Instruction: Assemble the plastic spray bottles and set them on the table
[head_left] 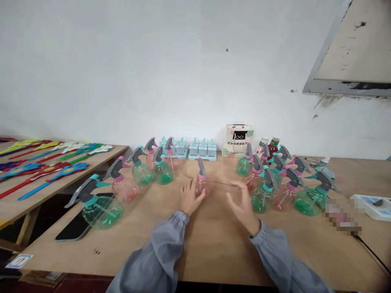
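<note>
Sleeved left hand (191,197) on bottle (202,184), contents unclear

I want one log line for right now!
left hand: around round-bodied pink clear-plastic spray bottle | right hand: open, apart from bottle | bottle: upright on brown wooden table

Before me, on the desk (220,256): printed paper bag (229,142), one; pale-blue lidded mould trays (202,151), two; dark phone (69,229), one. Left: long coloured hand-ended pieces (69,170), assorted.
</note>
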Demonstrator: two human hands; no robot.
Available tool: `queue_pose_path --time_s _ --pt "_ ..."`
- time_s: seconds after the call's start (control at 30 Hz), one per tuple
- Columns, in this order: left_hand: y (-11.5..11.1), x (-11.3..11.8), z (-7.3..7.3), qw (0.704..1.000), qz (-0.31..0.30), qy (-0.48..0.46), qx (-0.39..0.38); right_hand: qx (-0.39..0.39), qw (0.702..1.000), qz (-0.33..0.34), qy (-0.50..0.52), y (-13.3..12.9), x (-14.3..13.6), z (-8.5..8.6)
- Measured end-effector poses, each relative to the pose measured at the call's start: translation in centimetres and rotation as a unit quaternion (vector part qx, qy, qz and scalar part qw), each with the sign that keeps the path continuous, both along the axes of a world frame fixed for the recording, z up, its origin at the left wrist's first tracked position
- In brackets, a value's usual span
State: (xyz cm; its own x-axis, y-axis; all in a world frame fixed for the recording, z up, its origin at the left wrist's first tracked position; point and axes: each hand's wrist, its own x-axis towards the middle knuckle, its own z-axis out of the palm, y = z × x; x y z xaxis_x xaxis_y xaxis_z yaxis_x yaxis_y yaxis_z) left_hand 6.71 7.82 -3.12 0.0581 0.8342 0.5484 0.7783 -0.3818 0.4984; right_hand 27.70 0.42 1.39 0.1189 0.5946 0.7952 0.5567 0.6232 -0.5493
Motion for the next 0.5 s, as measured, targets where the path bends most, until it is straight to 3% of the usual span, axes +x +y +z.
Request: queue_pose_path --time_s 0.1,0.2,0.33,0.4,0.5 --pt "-1.5 1.4 -0.4 0.999 -0.027 0.022 0.036 -0.101 0.992 0.053 0.057 3.6 -3.5 0.3" --pt "-2.2 2.2 -1.2 0.995 -0.048 0.039 0.078 -0.148 0.978 0.117 0.087 6.3 -5.2 0.7" --pt "-0.7 0.2 -0.8 0.988 -0.080 0.003 0.134 -0.164 0.971 0.164 0.062 7.5 -5.1 1.4" --pt "1.2 -2.3 0.4 0.981 -0.017 -0.088 0.175 -0.176 0.967 0.174 0.053 7.6 -4.6 1.6" --pt "4.5 -6.7 2.8 0.932 0.176 -0.228 0.222 -0.209 0.958 0.186 0.063 7.7 -4.1 1.8"
